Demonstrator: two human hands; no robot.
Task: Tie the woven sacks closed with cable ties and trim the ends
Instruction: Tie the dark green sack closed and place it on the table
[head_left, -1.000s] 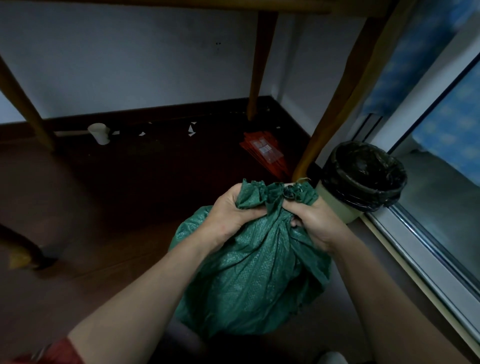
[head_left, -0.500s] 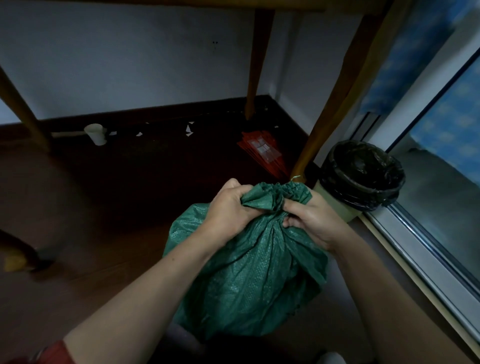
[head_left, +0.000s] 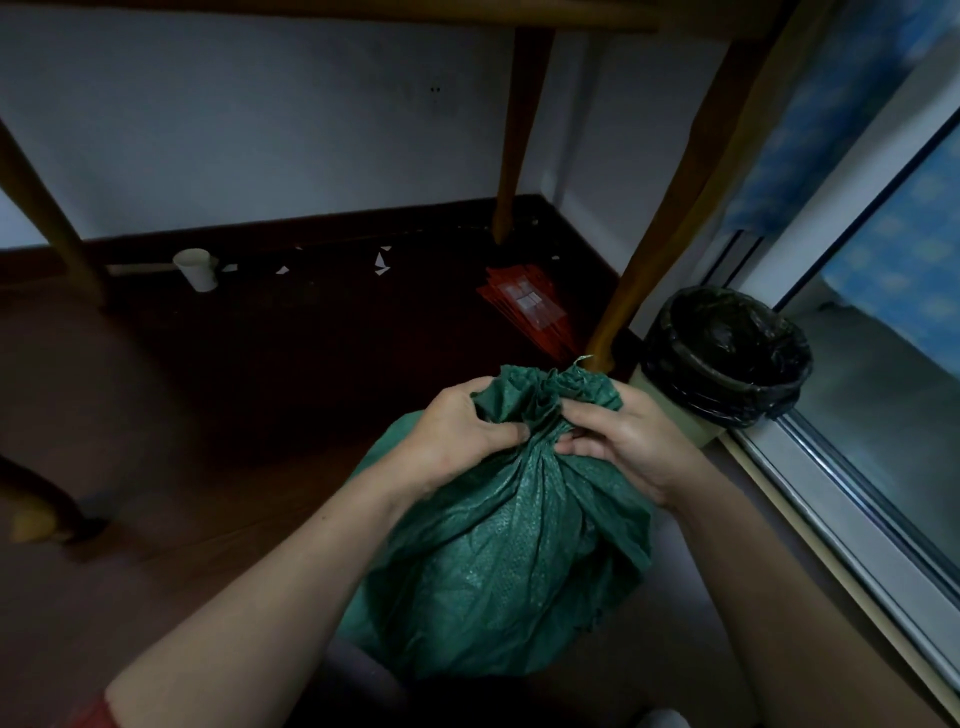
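A full green woven sack (head_left: 509, 551) stands on the dark wooden floor in front of me, its mouth bunched into a neck at the top. My left hand (head_left: 457, 436) grips the left side of the gathered neck, fingers curled into the fabric. My right hand (head_left: 623, 441) holds the right side of the neck, fingertips pinching the folds just below the frilled top edge. The two hands almost meet at the middle of the neck. No cable tie or cutter shows in the head view.
A bin lined with a black bag (head_left: 727, 358) stands right behind the sack by the sliding window frame (head_left: 841, 519). A wooden table leg (head_left: 660, 218) rises beside it. Red packets (head_left: 530, 306), a white paper cup (head_left: 197, 270) and paper scraps lie by the wall.
Both hands have shifted lower and closer together on the neck, squeezing the gathered fabric tighter. The sack's top now sticks up above the fingers.
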